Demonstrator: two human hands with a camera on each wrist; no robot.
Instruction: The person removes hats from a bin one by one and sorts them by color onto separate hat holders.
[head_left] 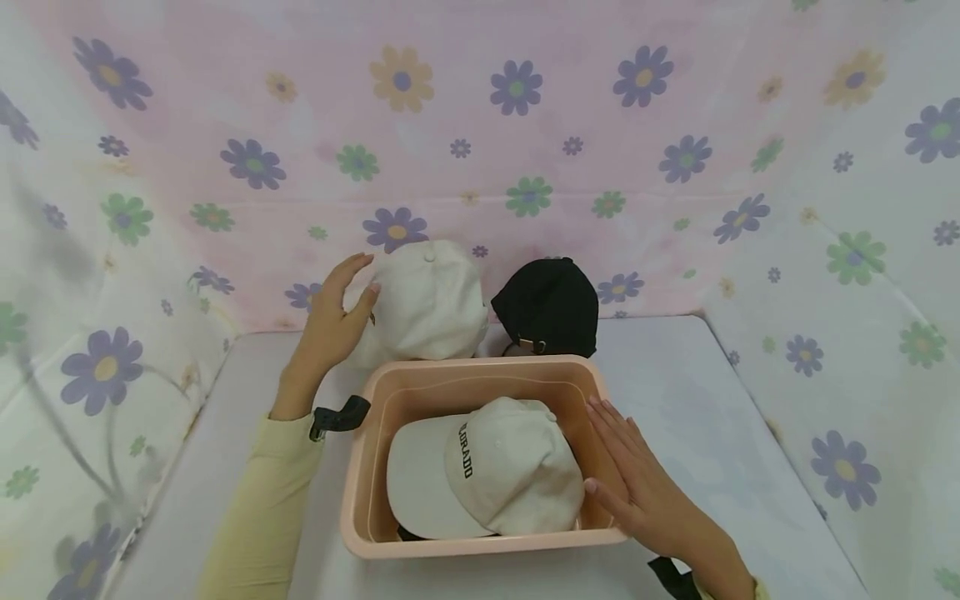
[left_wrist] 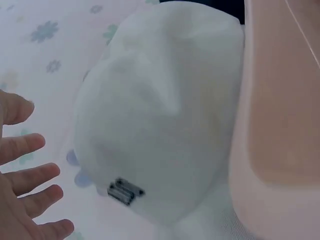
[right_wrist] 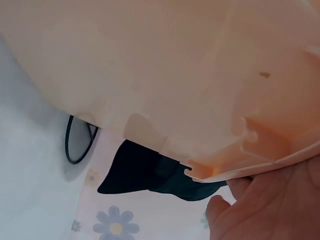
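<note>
A peach plastic tub (head_left: pixel 480 546) holds a cream cap (head_left: pixel 517 467) with dark lettering on its front, its brim pointing left. A sliver of something black (head_left: pixel 408 533) shows under that brim. Behind the tub sits a white cap (head_left: pixel 431 300), and my left hand (head_left: pixel 333 321) is raised at its left side with fingers spread. The left wrist view shows these fingers (left_wrist: pixel 37 172) apart from the cap. My right hand (head_left: pixel 645 483) rests on the tub's right rim, fingers straight and laid over the edge. Seen from the right wrist, its palm (right_wrist: pixel 275 205) lies against the rim's outside.
A black cap (head_left: pixel 551 304) with a strap buckle stands behind the tub, right of the white cap. A thin black loop (right_wrist: pixel 67 145) shows past the tub in the right wrist view. Flowered cloth (head_left: pixel 480 117) walls surround the white tabletop (head_left: pixel 697 417).
</note>
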